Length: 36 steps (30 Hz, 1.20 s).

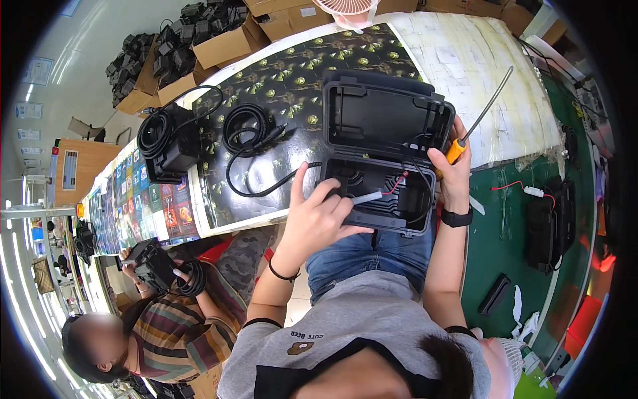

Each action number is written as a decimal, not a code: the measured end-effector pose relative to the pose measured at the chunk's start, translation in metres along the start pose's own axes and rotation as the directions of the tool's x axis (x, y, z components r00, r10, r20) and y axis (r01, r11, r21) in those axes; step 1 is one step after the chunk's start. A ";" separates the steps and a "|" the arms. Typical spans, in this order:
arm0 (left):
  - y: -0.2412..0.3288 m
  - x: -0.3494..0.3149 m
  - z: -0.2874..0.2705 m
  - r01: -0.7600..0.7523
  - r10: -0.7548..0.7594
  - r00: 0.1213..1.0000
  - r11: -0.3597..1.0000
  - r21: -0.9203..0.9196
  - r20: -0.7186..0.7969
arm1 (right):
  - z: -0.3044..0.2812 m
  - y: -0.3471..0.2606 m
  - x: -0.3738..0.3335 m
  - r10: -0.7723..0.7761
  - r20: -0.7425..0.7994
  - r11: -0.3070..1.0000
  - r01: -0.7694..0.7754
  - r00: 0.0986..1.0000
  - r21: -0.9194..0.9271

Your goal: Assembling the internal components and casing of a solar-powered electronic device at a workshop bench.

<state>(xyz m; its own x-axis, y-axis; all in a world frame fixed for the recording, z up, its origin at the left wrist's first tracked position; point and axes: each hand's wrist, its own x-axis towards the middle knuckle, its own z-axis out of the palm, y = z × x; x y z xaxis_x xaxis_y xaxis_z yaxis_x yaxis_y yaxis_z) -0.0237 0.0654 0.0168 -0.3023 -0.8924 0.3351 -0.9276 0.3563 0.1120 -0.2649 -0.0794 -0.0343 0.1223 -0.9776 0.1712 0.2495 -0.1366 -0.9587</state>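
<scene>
An open black plastic case with its lid tipped back lies across the near table edge. My left hand is at its left side, little finger raised, fingertips closed at the end of a slim white tube; the exact grip is partly hidden. A thin red wire runs beside the tube inside the case. My right hand steadies the case's right side and keeps an orange-handled screwdriver in its fingers, shaft pointing up and away. A black cable enters the case from the left.
Coiled black cable lies on the patterned mat. Another black case with cable stands further left. At left a co-worker handles a black box. On the green surface at right lies another black case. Cartons stand behind.
</scene>
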 end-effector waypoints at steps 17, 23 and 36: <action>0.068 0.036 0.022 -0.319 0.317 0.944 0.948 -0.005 -0.095 | 0.012 -0.007 0.019 -0.079 0.112 0.995 0.085 0.991 -0.046; 0.068 0.036 0.036 -0.150 0.139 0.931 0.989 -0.008 -0.338 | 0.011 -0.006 0.019 -0.046 0.093 0.995 0.054 0.995 -0.085; 0.057 0.027 0.049 -0.196 0.233 0.854 0.972 0.126 -0.465 | 0.014 -0.013 0.016 -0.086 0.115 0.989 0.099 0.990 -0.111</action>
<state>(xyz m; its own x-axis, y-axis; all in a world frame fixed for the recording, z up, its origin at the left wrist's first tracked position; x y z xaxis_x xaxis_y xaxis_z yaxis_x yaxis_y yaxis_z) -0.0956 0.0484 -0.0142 -0.3722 -0.5504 0.7474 -0.8704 0.4866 -0.0751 -0.2530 -0.0911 -0.0165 0.2104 -0.9372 0.2782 0.1519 -0.2498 -0.9563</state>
